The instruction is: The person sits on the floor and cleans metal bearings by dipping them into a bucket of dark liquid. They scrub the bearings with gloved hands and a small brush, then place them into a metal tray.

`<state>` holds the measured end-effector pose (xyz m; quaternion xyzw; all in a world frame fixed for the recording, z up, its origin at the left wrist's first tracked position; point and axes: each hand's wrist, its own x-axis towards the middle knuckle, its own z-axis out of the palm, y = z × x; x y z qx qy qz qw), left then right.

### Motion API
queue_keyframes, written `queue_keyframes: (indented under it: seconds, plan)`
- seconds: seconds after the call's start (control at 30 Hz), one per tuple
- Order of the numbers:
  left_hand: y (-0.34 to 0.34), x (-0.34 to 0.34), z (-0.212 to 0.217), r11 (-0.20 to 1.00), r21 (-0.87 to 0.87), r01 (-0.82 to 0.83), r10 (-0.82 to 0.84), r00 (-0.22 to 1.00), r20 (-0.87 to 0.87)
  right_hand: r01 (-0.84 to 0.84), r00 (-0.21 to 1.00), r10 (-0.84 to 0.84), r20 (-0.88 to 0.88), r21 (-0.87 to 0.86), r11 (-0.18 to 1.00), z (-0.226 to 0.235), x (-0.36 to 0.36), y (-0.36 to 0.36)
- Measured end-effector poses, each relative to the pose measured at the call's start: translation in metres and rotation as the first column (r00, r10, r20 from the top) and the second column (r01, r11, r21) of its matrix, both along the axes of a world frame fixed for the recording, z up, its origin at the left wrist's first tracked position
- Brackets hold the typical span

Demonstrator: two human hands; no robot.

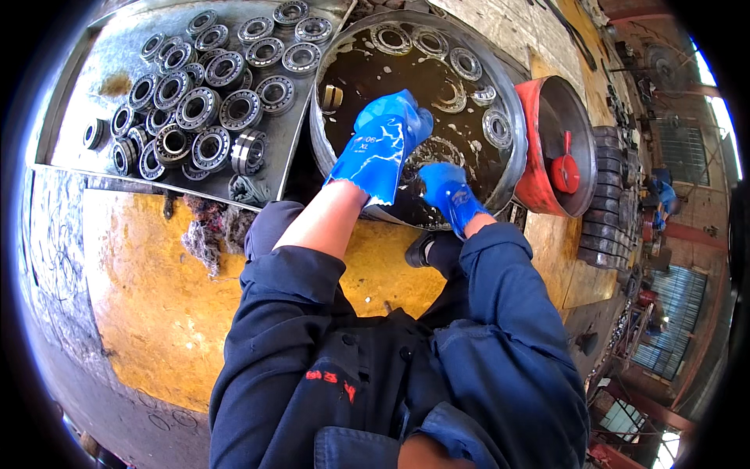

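Note:
Both my hands wear wet blue rubber gloves and work over a round metal tub (516, 156) of brown, murky liquid (367, 66). My left hand (384, 134) is curled closed above the middle of the tub, its fingers turned away from view. Lower and to the right, my right hand (451, 192) is closed at the liquid near the tub's near rim. What either hand grips, if anything, is hidden. Ripples and foam show between them. Several roller bearings (498, 127) lie partly sunk along the tub's far and right sides; another bearing (332, 98) sits at its left.
A shallow metal tray (82, 66) at the left holds many bearings (198, 109), some stacked. Rags (205, 238) lie by its near edge. Right of the tub stands a red drum (533, 148) with a red-handled object (565, 172) inside. Dark ribbed parts (609, 199) are stacked beyond.

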<state>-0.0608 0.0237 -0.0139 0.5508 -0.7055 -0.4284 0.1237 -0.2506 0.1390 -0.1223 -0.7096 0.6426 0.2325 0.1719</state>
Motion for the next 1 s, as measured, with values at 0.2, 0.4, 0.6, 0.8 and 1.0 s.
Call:
queue_keyframes:
  seconds: [0.2, 0.4, 0.6, 0.8, 1.0]
  plan:
    - [-0.005, -0.005, 0.002, 0.996, 0.077, 0.044, -0.049, 0.997, 0.063, 0.289, 0.918, -0.252, 0.306, -0.081, 0.954, -0.018, -0.021, 0.025]
    - [0.001, -0.006, 0.007, 0.996, 0.041, 0.077, -0.079, 0.996, 0.041, -0.225, 0.959, 0.231, -0.161, 0.058, 0.973, -0.005, 0.019, 0.002]
    - [-0.002, -0.004, 0.003, 0.994, 0.064, 0.088, -0.094, 0.992, 0.089, 0.454, 0.873, -0.457, 0.172, 0.055, 0.889, 0.021, 0.005, 0.016]
    - [0.002, -0.009, 0.000, 0.994, 0.029, 0.107, -0.108, 0.994, 0.028, -0.071, 0.986, 0.082, -0.146, 0.079, 0.994, 0.005, 0.022, 0.013]
    - [0.003, -0.001, 0.000, 0.996, -0.017, 0.090, -0.089, 0.995, 0.039, 0.242, 0.968, -0.246, 0.054, 0.074, 0.967, 0.013, 0.006, 0.007]
